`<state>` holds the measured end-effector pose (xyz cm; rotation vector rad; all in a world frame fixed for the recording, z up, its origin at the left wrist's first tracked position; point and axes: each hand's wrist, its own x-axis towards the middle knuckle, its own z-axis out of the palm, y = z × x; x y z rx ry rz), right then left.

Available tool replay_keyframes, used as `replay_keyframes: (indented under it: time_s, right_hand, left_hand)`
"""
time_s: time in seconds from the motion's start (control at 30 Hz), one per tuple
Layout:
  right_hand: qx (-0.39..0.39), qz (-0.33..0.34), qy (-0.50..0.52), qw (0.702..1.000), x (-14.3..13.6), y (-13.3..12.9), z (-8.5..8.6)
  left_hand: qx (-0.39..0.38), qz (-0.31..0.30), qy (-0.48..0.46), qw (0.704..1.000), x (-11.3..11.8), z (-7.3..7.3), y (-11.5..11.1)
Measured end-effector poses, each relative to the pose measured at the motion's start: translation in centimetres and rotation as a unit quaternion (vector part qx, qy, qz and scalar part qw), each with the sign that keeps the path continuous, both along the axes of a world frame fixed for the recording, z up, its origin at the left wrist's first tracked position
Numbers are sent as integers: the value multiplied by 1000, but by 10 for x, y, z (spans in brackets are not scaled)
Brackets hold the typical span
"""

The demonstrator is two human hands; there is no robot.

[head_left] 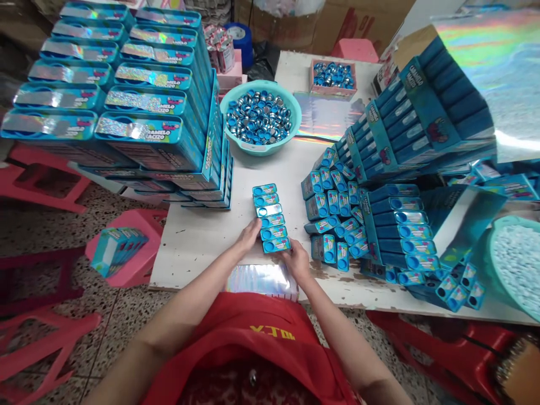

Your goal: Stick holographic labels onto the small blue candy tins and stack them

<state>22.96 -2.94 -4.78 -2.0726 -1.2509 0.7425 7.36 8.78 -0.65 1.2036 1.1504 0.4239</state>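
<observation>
A column of several small blue boxes (pixel 273 220) stands side by side on the white table (pixel 248 163), in front of the red apron. My left hand (pixel 250 235) presses against the left side of this column, fingers together. At its near right corner, my right hand (pixel 297 260) holds the last box, with its fingertips partly hidden. A silvery holographic sheet stack (pixel 262 280) lies at the table's front edge, just below the column. Beyond the boxes is a turquoise basin (pixel 260 147) full of small blue and silver caps.
Tall stacks of blue boxes (pixel 145 132) rise on the left. More loose small boxes (pixel 333 202) and bundled boxes (pixel 396 129) crowd the right. A pink box of caps (pixel 333 77) sits at the back, a basin of pale pieces (pixel 517 264) far right. Pink stools (pixel 126 247) stand left.
</observation>
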Motion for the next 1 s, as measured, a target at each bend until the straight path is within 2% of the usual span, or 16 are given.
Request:
replay_keyframes:
  time_s: [0.07,0.13,0.2,0.27,0.33,0.4,0.47,0.57,0.63,0.73,0.83,1.0]
  right_hand:
    - [-8,-19,-10,1000,4,6,1]
    - [-14,-29,-15,999,7,7,3]
    - [-7,-38,-8,999,10,0,7]
    - [11,-57,-5,998,11,-17,10]
    - [16,-69,-8,997,12,-37,9]
    - [-11,-59,17,998,10,-54,6]
    - [-45,-56,76,995,8,-63,3]
    - [-45,-79,145,985,4,-65,3]
    - [-31,-85,148,985,3,-64,8]
    - [-4,-55,100,993,2,-62,18]
    - [44,13,-24,999,1,-62,27]
    - [32,148,-234,960,-6,-71,27]
  left_hand:
    - [-17,-21,-52,998,18,2,8]
    - [-24,-26,-40,999,27,4,13]
    - [-11,-6,54,998,25,3,10]
    - [31,-16,190,981,17,2,-3]
    - [74,-114,275,952,11,-1,-24]
    - [91,-254,279,922,10,-4,-47]
    - [89,-346,255,898,15,-7,-62]
    - [86,-381,220,894,22,-10,-68]
    - [82,-388,191,898,23,-11,-65]
    - [89,-388,187,898,22,-9,-60]
    - [89,-386,202,895,23,-5,-58]
    - [69,-372,200,904,25,-6,-56]
